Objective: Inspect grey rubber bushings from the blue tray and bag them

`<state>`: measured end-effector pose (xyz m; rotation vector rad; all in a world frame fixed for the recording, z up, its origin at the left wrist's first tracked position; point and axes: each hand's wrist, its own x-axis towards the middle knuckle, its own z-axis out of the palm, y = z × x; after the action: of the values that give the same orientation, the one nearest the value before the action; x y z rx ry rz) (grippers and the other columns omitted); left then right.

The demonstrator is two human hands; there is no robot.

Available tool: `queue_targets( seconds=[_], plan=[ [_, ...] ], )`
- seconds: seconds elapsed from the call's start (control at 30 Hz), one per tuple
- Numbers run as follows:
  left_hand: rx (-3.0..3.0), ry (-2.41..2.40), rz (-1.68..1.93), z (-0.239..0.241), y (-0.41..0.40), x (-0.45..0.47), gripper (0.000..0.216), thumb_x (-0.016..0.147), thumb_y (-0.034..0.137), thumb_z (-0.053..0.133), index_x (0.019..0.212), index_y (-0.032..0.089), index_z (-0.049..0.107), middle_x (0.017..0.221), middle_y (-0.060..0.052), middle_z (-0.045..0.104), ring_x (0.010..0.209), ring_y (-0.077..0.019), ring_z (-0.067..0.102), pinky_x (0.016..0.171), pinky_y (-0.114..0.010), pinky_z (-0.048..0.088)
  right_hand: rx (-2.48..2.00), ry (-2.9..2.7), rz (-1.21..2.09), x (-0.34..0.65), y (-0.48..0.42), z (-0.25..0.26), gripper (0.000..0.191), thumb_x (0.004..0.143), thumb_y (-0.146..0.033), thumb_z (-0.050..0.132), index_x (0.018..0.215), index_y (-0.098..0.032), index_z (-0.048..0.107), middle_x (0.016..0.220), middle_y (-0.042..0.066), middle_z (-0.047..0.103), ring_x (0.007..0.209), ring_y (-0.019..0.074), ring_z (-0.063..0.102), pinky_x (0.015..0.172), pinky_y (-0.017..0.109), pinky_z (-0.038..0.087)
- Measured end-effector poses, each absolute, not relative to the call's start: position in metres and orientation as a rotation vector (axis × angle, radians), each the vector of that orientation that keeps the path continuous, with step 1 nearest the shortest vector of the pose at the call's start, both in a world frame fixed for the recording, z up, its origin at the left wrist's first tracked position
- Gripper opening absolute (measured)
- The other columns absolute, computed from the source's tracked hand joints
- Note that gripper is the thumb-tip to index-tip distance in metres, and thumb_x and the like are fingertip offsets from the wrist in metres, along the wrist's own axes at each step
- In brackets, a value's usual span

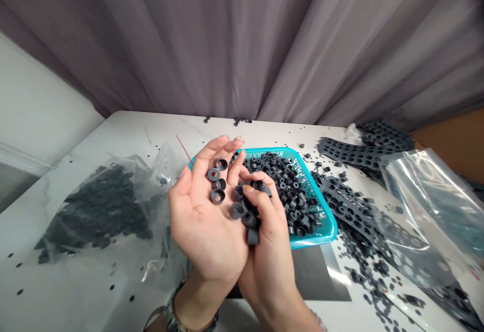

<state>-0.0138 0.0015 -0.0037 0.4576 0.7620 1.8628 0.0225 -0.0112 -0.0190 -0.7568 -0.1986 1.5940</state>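
Note:
My left hand (209, 231) is turned palm up and cupped, with several small black rubber caps (217, 197) lying on its palm and fingers. Some caps show an open hollow end, and one shows a flat face with a central hole. Pressed against it, my right hand (274, 251) has its fingers curled around more of the same caps, its thumb on top of them. Behind both hands stands a turquoise plastic basket (333, 231) holding a heap of these caps. The hands hide its left and front parts.
On the left lies a clear plastic bag (102, 206) full of black pieces. Perforated black rubber sheets (359, 153), loose black scraps (363, 251) and another clear bag (434, 201) cover the right. A dark flat sheet (321, 271) lies before the basket. A grey curtain (227, 40) hangs behind.

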Motion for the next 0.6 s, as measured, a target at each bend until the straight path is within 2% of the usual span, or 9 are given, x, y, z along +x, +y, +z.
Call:
queue_targets(
  seconds=[0.1,0.23,0.4,0.6],
  plan=[
    [0.413,0.8,1.843,-0.0006,0.0017,-0.0114,0.042,0.087,0.047,0.033,0.094,0.02,0.066,0.1,-0.005,0.066,0.102,-0.0185,0.061,0.095,-0.033,0.047,-0.728,-0.089,1.612,0.0237,-0.0091,-0.0182,0.012,0.072,-0.021,0.061,0.084,-0.023,0.061,0.089,-0.001,0.068,0.087,0.0156,0.066,0.087,0.036,0.05],
    [0.421,0.909,1.771,0.0017,0.0004,-0.0092,0.049,0.085,0.051,0.031,0.095,0.02,0.067,0.096,-0.006,0.068,0.088,-0.0192,0.061,0.085,-0.036,0.049,-0.744,-0.035,1.569,0.0248,-0.0081,-0.0161,0.017,0.074,-0.03,0.059,0.089,-0.022,0.066,0.094,0.002,0.07,0.093,0.018,0.065,0.094,0.04,0.047],
    [0.523,0.968,1.7,0.0029,-0.0016,-0.0094,0.058,0.085,0.055,0.026,0.101,0.02,0.069,0.099,-0.009,0.071,0.097,-0.025,0.061,0.086,-0.041,0.047,-0.717,-0.059,1.573,0.0253,-0.0088,-0.0118,0.029,0.076,-0.038,0.06,0.099,-0.022,0.07,0.108,0.004,0.07,0.111,0.0223,0.06,0.101,0.041,0.043],
    [0.584,0.923,1.689,0.0042,-0.0044,-0.01,0.061,0.086,0.058,0.023,0.111,0.023,0.066,0.106,-0.009,0.07,0.105,-0.0283,0.06,0.088,-0.045,0.048,-0.699,-0.044,1.638,0.025,-0.008,-0.0091,0.03,0.08,-0.038,0.054,0.1,-0.024,0.072,0.106,0.001,0.072,0.107,0.0209,0.062,0.098,0.041,0.046]
  ],
)
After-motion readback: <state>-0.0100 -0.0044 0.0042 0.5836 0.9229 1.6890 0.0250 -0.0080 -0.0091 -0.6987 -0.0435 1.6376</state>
